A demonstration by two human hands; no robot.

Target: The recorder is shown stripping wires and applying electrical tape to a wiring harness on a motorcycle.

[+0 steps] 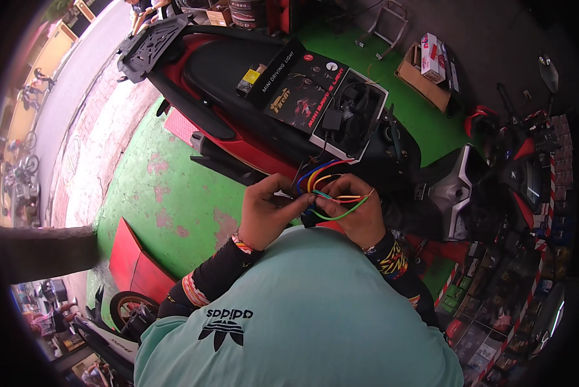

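Green-painted floor (pixel 135 174) spreads beneath a red-and-black motorcycle (pixel 257 151); on my remote feed I have the left hand (pixel 264 208) and right hand (pixel 360 219), each grip pinched on the coloured wires (pixel 322 193) by the near edge of the seat (pixel 218 64), where an open black box (pixel 293 97) lies toward the front end.

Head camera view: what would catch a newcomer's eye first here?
Probably the bright coloured wires held by the left hand and right hand, near the centre. Just above, an open black box lies on a red-and-black motorbike; green floor spreads to the left.
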